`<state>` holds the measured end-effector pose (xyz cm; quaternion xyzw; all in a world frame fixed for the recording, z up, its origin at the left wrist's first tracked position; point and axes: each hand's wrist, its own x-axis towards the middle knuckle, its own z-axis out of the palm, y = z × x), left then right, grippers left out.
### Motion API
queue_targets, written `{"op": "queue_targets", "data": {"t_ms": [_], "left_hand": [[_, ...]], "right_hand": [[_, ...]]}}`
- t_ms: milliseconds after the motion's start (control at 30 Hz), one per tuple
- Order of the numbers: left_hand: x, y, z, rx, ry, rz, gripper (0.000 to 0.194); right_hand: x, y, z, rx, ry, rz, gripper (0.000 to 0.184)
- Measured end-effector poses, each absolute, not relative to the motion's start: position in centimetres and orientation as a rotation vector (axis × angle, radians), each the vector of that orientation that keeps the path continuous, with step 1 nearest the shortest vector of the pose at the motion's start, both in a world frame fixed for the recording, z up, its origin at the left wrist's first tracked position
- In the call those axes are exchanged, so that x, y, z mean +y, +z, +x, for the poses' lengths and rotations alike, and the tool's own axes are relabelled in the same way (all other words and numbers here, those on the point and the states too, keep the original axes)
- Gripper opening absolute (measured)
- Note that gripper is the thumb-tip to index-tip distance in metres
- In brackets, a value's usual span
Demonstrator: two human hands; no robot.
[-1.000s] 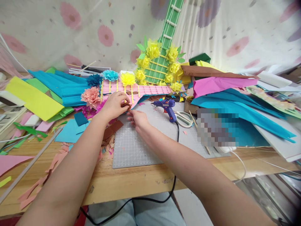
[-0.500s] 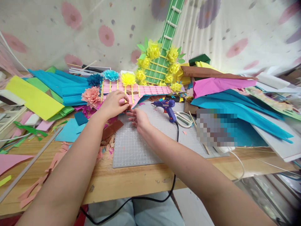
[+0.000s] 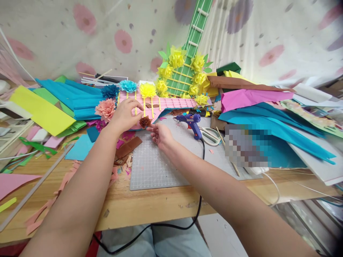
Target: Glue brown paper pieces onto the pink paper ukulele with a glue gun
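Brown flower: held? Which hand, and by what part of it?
Left hand holds nothing; the right hand has fingers at the lower right edge of the brown flower, but a grip can't be told.

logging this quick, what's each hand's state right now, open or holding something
Left hand: open, just beside the brown flower.
Right hand: fingertips at the flower's edge; whether its grip holds it cannot be told.

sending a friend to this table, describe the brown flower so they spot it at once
Find the pink guitar before the tilted green guitar. At its near edge, beside the right hand, is a small ruffled flower. It alone is brown, unlike the coral flower and yellow flower nearby.
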<state>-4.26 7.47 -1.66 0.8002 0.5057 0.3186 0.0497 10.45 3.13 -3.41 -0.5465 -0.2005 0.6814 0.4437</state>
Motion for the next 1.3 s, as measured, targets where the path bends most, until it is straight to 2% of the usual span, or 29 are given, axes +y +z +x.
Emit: {"op": "queue_targets", "data": {"t_ms": [400,633,733,867,933,1000,1133,1300], "left_hand": [[7.5,-1.6,-4.4,1.538,0.983,2.439,0.012],[7.5,-1.5,-4.3,1.606,1.030,2.421,0.012],[7.2,-1.2,-3.7,1.645,1.097,2.396,0.015],[6.0,-1.1,-1.0,1.589,1.137,2.430,0.015],[5.1,-1.7,1.0,1.480,1.067,2.479,0.016],[4.1,-2.8,2.9,1.363,0.907,2.554,0.016],[2.5,-4.9,5.2,1.340,0.462,2.604,0.019],[2.2,-5.7,5.5,1.495,0.429,2.520,0.035]], "right_hand": [[3.1,-3.1,10.3,-0.457,1.770,-1.304,0.019],[2.7,-2.4,13.7,-0.615,1.857,-1.119,0.027],[2.8,-1.3,16.8,-0.780,1.648,-1.105,0.024],[3.5,-0.8,22.3,-1.111,0.909,-1.070,0.011],[4.0,-1.5,25.0,-1.139,0.536,-1.060,0.016],[4.4,-2.8,27.1,-1.119,0.331,-1.109,0.024],[4.7,-6.0,28.4,-1.196,0.292,-1.342,0.040],[4.7,-7.7,26.9,-1.397,0.490,-1.497,0.061]]}}
